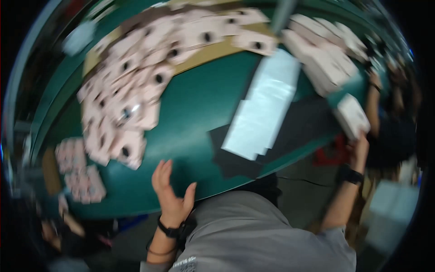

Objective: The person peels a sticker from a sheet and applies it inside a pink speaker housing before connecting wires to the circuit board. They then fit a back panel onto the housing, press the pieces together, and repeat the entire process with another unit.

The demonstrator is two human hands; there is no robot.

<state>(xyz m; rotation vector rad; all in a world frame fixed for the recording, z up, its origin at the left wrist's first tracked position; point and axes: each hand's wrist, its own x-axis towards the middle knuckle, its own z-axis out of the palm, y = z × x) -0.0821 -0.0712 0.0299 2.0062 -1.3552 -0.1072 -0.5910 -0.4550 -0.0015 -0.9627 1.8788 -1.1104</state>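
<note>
Blurrily, left hand (170, 192) flat on smooth green table (195, 113), right hand (359, 147) gripping white box (352, 115).

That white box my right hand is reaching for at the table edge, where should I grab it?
Grip the white box across its narrow sides, coming from the table's right edge where the right hand already meets its near end. It juts past the edge, leaving that end free; blur hides finer detail.
</note>
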